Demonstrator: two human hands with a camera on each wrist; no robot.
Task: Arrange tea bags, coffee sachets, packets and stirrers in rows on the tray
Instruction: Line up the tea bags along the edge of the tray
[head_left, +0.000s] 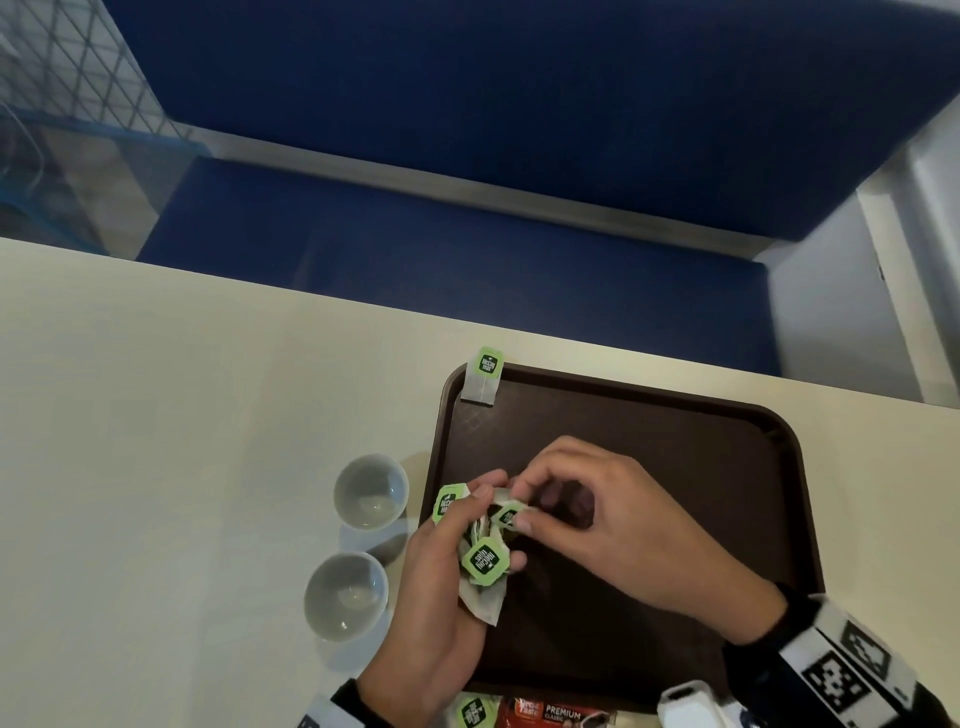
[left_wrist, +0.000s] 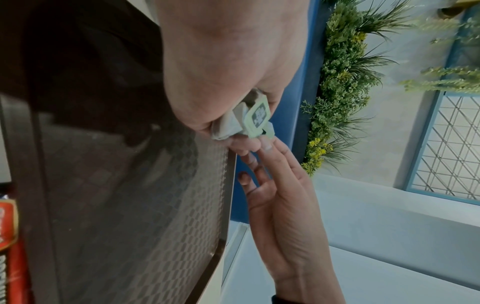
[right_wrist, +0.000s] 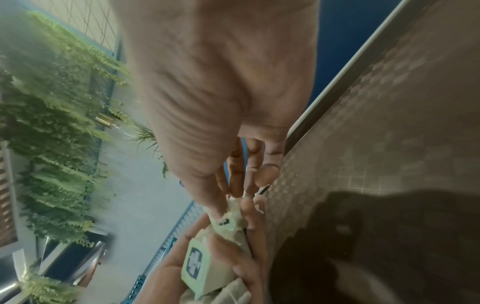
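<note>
Left of the tray on the cream desk, two grey round bowls, left hand gripping a bunch of green-tagged tea bags, right hand pinching one green tag, above the dark brown plastic tray, one tea bag at its far-left corner.

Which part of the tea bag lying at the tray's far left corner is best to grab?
Pinch the tea bag by its stiff green tag, coming from the far side: the tag overhangs the tray rim, so fingers can likely get under it.
</note>
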